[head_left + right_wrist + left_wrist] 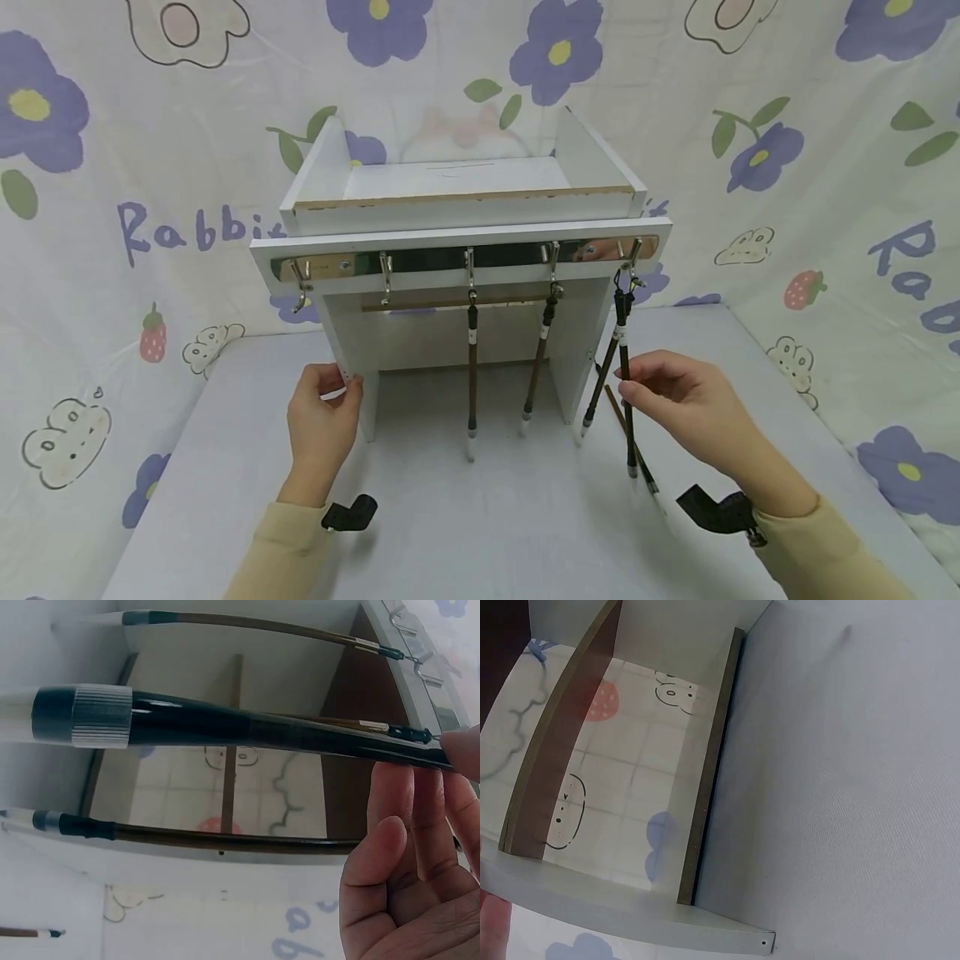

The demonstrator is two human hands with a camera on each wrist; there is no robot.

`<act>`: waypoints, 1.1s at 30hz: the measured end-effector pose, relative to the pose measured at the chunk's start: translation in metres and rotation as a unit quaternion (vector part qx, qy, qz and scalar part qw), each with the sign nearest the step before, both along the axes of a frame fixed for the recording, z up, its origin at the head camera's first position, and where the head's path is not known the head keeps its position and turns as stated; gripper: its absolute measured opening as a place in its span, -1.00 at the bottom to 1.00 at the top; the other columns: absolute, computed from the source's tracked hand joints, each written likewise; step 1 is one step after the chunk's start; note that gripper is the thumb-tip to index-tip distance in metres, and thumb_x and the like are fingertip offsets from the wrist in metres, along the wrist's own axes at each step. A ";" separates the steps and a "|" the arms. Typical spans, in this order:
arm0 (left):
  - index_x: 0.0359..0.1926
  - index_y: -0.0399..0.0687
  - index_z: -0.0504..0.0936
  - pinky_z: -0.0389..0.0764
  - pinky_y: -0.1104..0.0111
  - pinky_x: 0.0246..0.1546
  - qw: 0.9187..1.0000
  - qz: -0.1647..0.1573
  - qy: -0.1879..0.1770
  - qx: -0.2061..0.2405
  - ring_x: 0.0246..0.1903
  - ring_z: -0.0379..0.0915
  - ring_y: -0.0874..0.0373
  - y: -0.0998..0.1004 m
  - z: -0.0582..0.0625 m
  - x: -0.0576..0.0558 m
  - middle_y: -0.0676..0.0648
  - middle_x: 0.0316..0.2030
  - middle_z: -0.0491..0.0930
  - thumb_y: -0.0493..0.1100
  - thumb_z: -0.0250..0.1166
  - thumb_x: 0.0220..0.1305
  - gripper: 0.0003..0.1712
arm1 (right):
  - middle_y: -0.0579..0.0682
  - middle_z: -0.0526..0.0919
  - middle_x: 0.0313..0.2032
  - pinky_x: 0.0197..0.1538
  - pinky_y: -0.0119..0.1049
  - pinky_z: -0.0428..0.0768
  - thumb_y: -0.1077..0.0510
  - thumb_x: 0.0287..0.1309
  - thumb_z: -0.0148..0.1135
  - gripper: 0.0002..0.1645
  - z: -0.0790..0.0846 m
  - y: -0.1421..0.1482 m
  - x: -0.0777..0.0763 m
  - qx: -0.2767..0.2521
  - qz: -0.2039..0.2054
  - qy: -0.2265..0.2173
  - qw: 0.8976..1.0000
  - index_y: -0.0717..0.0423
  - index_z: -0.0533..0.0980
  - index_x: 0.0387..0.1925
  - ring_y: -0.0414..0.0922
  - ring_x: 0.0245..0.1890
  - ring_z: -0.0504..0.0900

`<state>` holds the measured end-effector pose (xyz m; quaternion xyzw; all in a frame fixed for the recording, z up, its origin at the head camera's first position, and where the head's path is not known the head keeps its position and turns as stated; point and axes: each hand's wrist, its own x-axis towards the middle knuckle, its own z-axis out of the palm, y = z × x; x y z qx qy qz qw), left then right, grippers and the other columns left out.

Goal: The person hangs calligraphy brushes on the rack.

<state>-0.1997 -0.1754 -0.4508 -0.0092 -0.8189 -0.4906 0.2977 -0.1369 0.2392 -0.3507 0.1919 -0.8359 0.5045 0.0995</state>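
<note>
The left hand pinches the rack's side while the right hand's closed grip holds a brush below the end hook, apparently settling it, which next calls for gentle release.

Soft light fills the head view, faintly shadowing the tabletop toward five o'clock; wrist views look dimmer.

The brush handle looks glossy, the hook strip shiny metal.
</note>
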 end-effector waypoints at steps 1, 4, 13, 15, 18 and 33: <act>-0.17 -0.23 0.49 0.53 0.67 -0.30 1.000 0.000 0.000 0.000 -0.27 0.58 0.11 0.000 0.000 0.000 -0.12 -0.28 0.57 -0.29 0.35 0.19 -0.77 | 0.00 0.68 -0.25 -0.28 -0.39 0.61 0.26 0.20 0.30 -0.88 0.000 -0.001 -0.001 0.004 0.001 0.000 1.000 0.11 0.61 -0.20 -0.12 -0.33 0.64; -0.17 -0.23 0.49 0.53 0.67 -0.30 1.000 0.003 -0.001 -0.003 -0.27 0.58 0.11 0.000 0.001 0.001 -0.12 -0.28 0.57 -0.29 0.35 0.19 -0.77 | -0.02 0.67 -0.25 -0.30 -0.39 0.59 0.25 0.20 0.31 -0.89 0.000 -0.004 -0.003 0.012 0.002 0.003 1.000 0.08 0.61 -0.22 -0.13 -0.34 0.63; -0.16 -0.23 0.49 0.56 0.62 -0.29 1.000 0.003 -0.001 -0.004 -0.26 0.57 0.12 0.001 0.001 0.001 -0.11 -0.27 0.57 -0.28 0.34 0.19 -0.77 | -0.06 0.67 -0.25 -0.26 -0.36 0.60 0.24 0.20 0.30 -0.89 -0.002 -0.012 -0.009 0.025 0.012 0.007 1.000 0.11 0.61 -0.21 -0.15 -0.29 0.61; -0.17 -0.24 0.49 0.57 0.61 -0.29 1.000 0.003 0.001 -0.003 -0.27 0.57 0.12 0.000 0.000 0.000 -0.11 -0.27 0.57 -0.29 0.34 0.19 -0.77 | -0.08 0.67 -0.25 -0.27 -0.35 0.60 0.24 0.20 0.31 -0.89 -0.002 -0.015 -0.010 0.027 0.015 0.006 1.000 0.10 0.61 -0.21 -0.15 -0.29 0.61; -0.17 -0.24 0.49 0.56 0.62 -0.29 1.000 0.004 0.001 -0.003 -0.27 0.57 0.12 0.000 0.000 0.000 -0.11 -0.28 0.57 -0.29 0.34 0.19 -0.77 | -0.12 0.66 -0.27 -0.32 -0.34 0.58 0.22 0.20 0.32 -0.90 -0.003 -0.018 -0.011 0.029 0.016 0.007 0.999 0.05 0.61 -0.23 -0.15 -0.31 0.60; -0.18 -0.24 0.49 0.55 0.65 -0.29 1.000 0.006 -0.002 0.005 -0.29 0.58 0.12 0.000 0.000 0.000 -0.11 -0.29 0.57 -0.29 0.34 0.19 -0.77 | -0.15 0.66 -0.27 -0.30 -0.31 0.60 0.16 0.20 0.33 -0.89 -0.004 -0.034 -0.016 0.016 0.041 -0.018 0.999 -0.01 0.63 -0.22 -0.13 -0.30 0.62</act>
